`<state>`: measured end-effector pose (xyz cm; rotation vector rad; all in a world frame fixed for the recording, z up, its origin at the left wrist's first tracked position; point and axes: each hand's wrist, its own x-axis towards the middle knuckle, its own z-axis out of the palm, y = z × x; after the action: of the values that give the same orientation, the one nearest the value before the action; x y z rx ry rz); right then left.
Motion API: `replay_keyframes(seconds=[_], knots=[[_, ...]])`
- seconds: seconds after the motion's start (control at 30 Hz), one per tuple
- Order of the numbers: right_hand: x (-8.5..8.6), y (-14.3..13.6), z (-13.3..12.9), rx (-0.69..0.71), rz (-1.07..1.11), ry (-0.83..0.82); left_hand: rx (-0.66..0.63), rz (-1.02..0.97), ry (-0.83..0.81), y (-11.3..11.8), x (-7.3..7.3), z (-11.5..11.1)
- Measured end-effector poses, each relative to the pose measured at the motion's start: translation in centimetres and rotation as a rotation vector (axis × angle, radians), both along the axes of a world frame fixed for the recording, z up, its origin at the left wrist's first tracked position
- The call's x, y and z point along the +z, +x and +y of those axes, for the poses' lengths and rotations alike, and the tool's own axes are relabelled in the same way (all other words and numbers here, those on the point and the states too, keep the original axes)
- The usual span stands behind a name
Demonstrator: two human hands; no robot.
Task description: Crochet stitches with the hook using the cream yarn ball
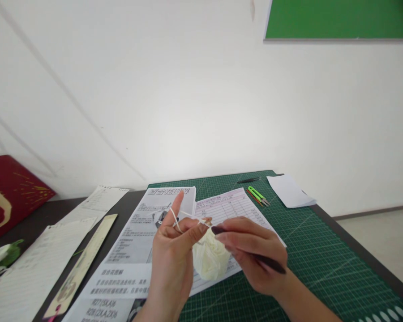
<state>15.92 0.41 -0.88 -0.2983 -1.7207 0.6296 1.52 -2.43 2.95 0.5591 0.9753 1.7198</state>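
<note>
Yarn (pixel 176 220) in left hand (pixel 172 248), probable hook (pixel 270 263) in right (pixel 257 243)

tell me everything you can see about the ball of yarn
The ball of yarn is creamy white and rounded, with overlapping wound strands that look soft. It rests on a printed sheet with a table of rows. In this view, the left hand and right hand partly cover its upper part; whether either touches it is unclear. Its underside is hidden.

Yarn ball (pixel 211 257) on chart (pixel 228 203), chart on mat (pixel 322 250), snips (pixel 257 195) R of chart, tweezers (pixel 248 180) behind snips, ppr (pixel 289 192) far R
</note>
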Motion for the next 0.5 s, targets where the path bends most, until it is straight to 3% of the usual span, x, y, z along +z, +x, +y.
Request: replay_keyframes(seconds=[0.1, 0.27, 0.33, 0.5], knots=[[-0.44, 0.22, 0.0, -0.069, -0.126, 0.256, 0.003, 0.007, 0.008, -0.12, -0.02, -0.01], [-0.77, 0.19, 0.09, -0.119, -0.205, 0.38, 0.072, 0.052, 0.055, -0.05, -0.25, -0.21], [-0.43, 0.03, -0.04, -0.082, -0.148, 0.277, 0.1, 0.083, 0.071, -0.04, -0.32, -0.25], [0.01, -0.58, -0.16, 0.151, 0.148, -0.303, 0.174, 0.159, 0.133, 0.2, -0.22, -0.44]])
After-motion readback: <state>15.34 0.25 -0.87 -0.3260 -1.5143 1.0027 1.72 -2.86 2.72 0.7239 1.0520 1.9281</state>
